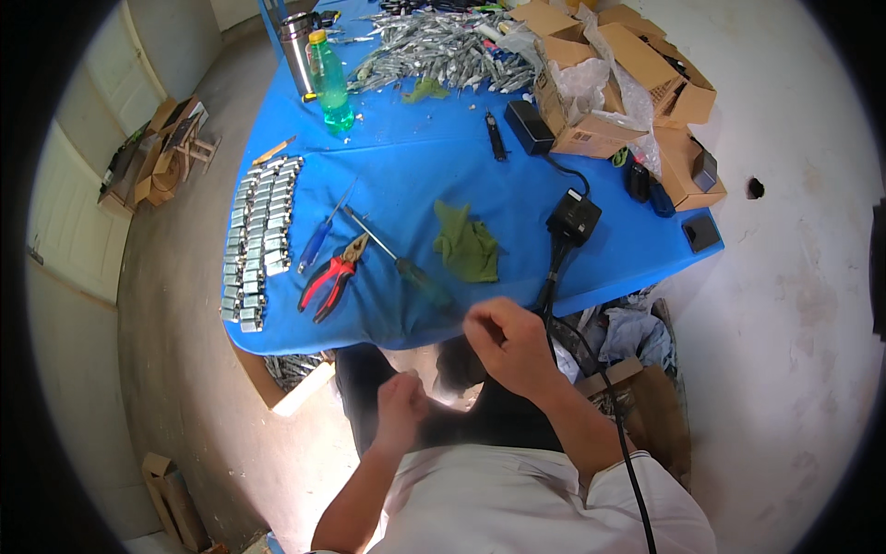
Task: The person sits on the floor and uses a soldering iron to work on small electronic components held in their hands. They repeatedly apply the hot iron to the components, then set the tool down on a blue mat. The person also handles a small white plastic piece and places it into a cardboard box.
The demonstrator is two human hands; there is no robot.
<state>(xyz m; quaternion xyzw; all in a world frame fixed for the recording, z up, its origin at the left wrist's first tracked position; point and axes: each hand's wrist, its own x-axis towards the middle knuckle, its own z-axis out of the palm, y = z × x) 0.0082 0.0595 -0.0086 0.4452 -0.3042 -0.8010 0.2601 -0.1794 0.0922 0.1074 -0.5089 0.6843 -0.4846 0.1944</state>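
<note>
My left hand (401, 404) is curled closed over my lap, and whatever its fingers may hold is hidden. Just beyond my lap, near the table's front edge, my right hand (508, 342) is also closed, higher than the left; I cannot make out anything in it. The nearest tool to it is a screwdriver with a green clear handle (423, 282), lying on the blue tablecloth. Beside that lie red-handled pliers (334, 277) with their handles apart and a blue-handled screwdriver (317, 245). A crumpled green cloth (466, 245) lies ahead of my right hand.
Rows of small metal parts (257, 242) line the table's left side. A green bottle (330, 83) and a steel flask (297, 51) stand behind. A heap of metal pieces (443, 51) and open cardboard boxes (591, 120) fill the back. A black adapter (574, 217) trails cables rightward.
</note>
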